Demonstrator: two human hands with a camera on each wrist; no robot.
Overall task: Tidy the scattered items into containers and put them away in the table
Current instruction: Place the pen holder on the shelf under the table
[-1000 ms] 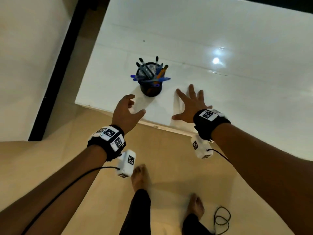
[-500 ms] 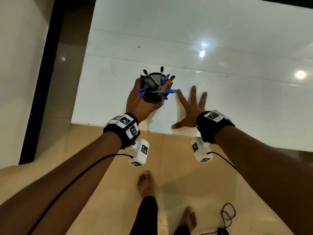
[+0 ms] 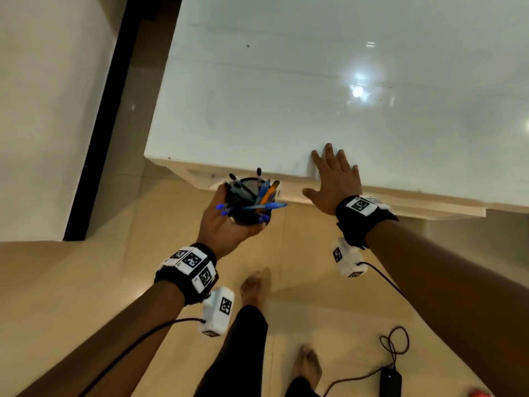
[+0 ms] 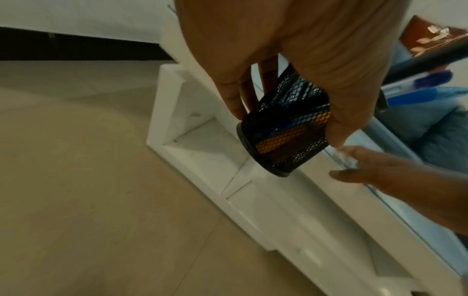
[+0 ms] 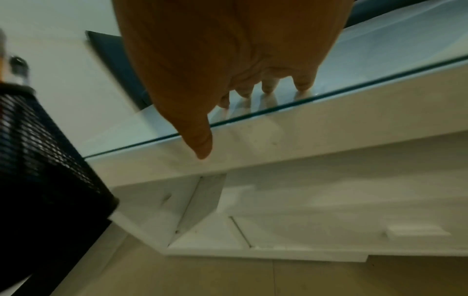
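Observation:
My left hand (image 3: 229, 222) grips a black mesh pen holder (image 3: 248, 200) filled with several blue, black and orange pens. It holds the pen holder (image 4: 284, 132) in the air in front of the table's near edge, tilted, above an open white shelf compartment (image 4: 202, 144) under the tabletop. My right hand (image 3: 333, 179) lies flat with spread fingers on the glass tabletop (image 3: 286, 104) at its near edge; in the right wrist view the fingertips (image 5: 302, 88) press on the glass and the thumb hangs over the white edge. The holder (image 5: 43, 160) shows at the left there.
Below the tabletop run white compartments and a closed drawer front (image 5: 354, 228) with a handle (image 5: 418, 230). A black cable with a small box (image 3: 390, 379) lies on the beige floor by my bare feet (image 3: 256, 285). A white wall with a dark strip (image 3: 97, 116) stands left.
My left hand reached the pen holder, closed round it, lifted it off the tabletop and brought it out past the near edge. The right hand stayed flat on the glass.

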